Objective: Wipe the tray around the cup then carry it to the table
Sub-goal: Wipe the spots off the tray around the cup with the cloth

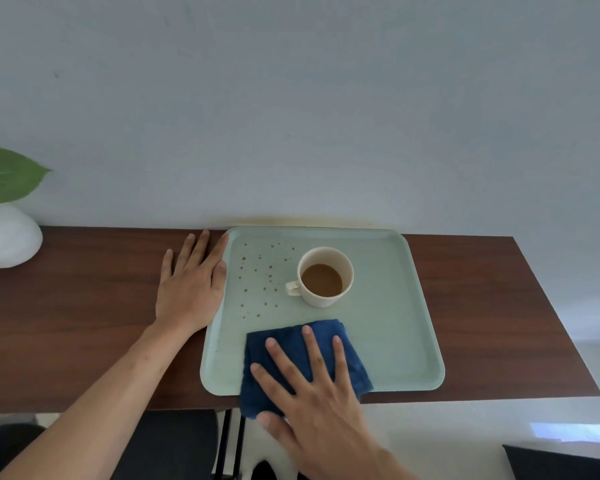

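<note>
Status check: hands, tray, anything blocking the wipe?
Left hand flat beside tray. Right hand flat on blue cloth, near edge. Brown drops unwiped. Cup beside them, holds liquid.

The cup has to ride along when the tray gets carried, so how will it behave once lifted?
The cup holds brown liquid, so tilting would likely spill it. It stands loose on the smooth tray and may slide.

A pale green tray [395,341] lies flat, brown droplets [260,278] speckling its far-left part. A cream cup [326,277] of coffee stands upright far-centre; a blue cloth [291,344] overhangs its near edge.
</note>
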A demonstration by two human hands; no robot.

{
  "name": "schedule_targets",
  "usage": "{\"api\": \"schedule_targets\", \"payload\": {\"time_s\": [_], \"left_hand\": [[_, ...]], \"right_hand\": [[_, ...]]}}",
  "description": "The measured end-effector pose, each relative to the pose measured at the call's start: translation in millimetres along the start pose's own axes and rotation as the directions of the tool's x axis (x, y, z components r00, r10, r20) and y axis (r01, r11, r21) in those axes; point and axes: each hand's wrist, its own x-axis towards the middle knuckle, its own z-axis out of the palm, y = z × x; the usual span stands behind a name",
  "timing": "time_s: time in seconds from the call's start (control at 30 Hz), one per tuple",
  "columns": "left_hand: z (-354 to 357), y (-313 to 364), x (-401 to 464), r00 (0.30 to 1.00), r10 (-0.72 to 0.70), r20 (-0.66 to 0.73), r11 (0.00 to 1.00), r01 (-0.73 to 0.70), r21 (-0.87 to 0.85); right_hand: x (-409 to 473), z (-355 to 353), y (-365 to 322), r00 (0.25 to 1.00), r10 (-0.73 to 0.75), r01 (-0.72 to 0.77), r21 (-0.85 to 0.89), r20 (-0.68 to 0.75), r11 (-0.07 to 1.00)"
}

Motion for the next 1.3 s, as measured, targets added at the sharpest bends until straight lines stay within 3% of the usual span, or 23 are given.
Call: {"api": "schedule_targets", "payload": {"time_s": [0.2,0.43,1.03,1.3], "left_hand": [[1,-2,0,1.000,0.004,-0.005,1.000,-0.004,0.008],[1,-3,0,1.000,0.009,-0.012,1.000,-0.009,0.005],[4,-2,1,1.000,-0.002,-0.017,1.000,0.002,-0.009],[1,0,0,1.000,0.005,-0.013,1.000,-0.005,0.002]], "right_hand": [[23,-1,-34,0.999,-0.021,0.020,0.048,0.029,0.999],[14,2,-25,1.000,-0.010,0.010,0.041,-0.015,0.999],[-83,11,100,0.986,0.134,-0.143,-0.090,-0.094,0.986],[-45,5,53,0.993,0.105,-0.108,-0.055,-0.054,0.993]]}}
